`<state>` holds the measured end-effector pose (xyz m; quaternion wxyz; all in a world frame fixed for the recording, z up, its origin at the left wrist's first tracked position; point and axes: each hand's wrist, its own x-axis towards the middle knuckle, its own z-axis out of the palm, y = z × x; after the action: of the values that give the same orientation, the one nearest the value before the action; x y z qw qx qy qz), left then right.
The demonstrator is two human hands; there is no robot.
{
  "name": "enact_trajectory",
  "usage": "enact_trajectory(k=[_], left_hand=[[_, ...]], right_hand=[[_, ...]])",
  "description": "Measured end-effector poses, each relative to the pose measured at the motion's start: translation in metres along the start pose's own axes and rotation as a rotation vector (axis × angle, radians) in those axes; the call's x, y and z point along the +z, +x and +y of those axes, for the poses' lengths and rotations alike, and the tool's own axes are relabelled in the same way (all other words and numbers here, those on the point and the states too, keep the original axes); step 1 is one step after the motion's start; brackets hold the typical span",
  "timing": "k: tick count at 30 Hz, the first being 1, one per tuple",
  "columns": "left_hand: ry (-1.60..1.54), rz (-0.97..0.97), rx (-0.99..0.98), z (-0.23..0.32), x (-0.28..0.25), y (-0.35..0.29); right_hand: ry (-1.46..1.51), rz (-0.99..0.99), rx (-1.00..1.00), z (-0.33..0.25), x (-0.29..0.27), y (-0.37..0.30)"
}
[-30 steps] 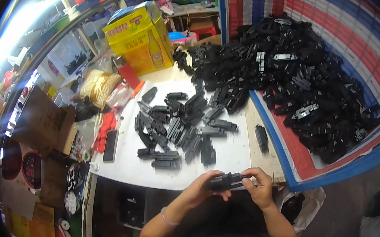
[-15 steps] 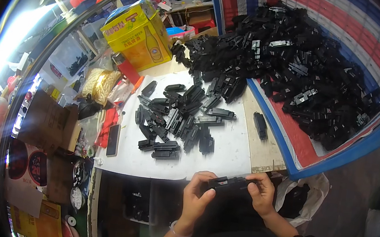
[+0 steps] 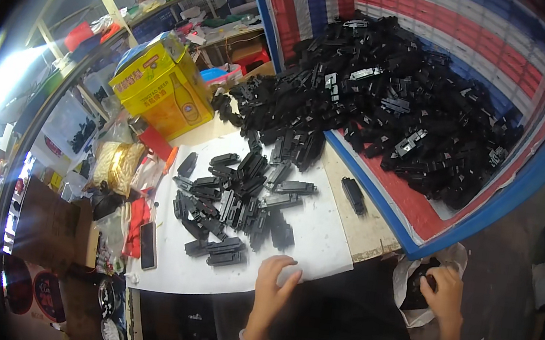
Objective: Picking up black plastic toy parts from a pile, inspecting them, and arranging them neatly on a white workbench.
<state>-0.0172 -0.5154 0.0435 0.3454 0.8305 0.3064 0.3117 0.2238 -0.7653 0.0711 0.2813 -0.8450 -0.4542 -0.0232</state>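
Note:
My left hand [image 3: 274, 290] is at the near edge of the white paper, thumb and fingers apart, holding nothing. To the right, my right hand [image 3: 444, 296] is at the mouth of a white bag [image 3: 456, 257] beside the table. Its fingers are curled near dark pieces in the bag; what they hold, if anything, cannot be made out. Beyond my left hand, a loose group of black plastic parts [image 3: 226, 251] lies on the white paper [image 3: 315, 242]. One separate black part [image 3: 353, 195] rests on the bare wood at the right.
A large heap of black parts [image 3: 388, 102] fills a striped, blue-edged bin [image 3: 436, 241] at the far right. A yellow carton [image 3: 167, 91] stands at the back left. Along the left edge lie a phone [image 3: 148, 245], red cloth [image 3: 138, 225] and a bundle of cord [image 3: 115, 164].
Both hands held a black plastic part together before. They have parted: the right hand has moved right to the white bag, and the left is empty. The view has shifted.

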Motion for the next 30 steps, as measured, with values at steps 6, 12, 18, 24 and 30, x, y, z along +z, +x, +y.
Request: enact_trajectory(k=[6,12,18,24,30], left_hand=[[0.342,-0.092,0.341,-0.017,0.073,0.082],[0.782,-0.175,0.863,-0.026,0.113,0.181],[0.607,-0.075,0.805,-0.032,0.105,0.132],[0.707,0.202,0.957,-0.017,0.075,0.037],[0.021,0.213,0.294,0.019,0.023,0.024]], right_hand=[[-0.042,-0.335,-0.001,-0.001,0.035,-0.008],[0.328,-0.208,-0.323,-0.059,0.073,0.026],[1.172,-0.102,0.329,-0.023,0.128,0.030],[1.367,-0.121,0.369,-0.059,0.134,0.047],[1.429,-0.021,0.145,-0.086,0.098,0.042]])
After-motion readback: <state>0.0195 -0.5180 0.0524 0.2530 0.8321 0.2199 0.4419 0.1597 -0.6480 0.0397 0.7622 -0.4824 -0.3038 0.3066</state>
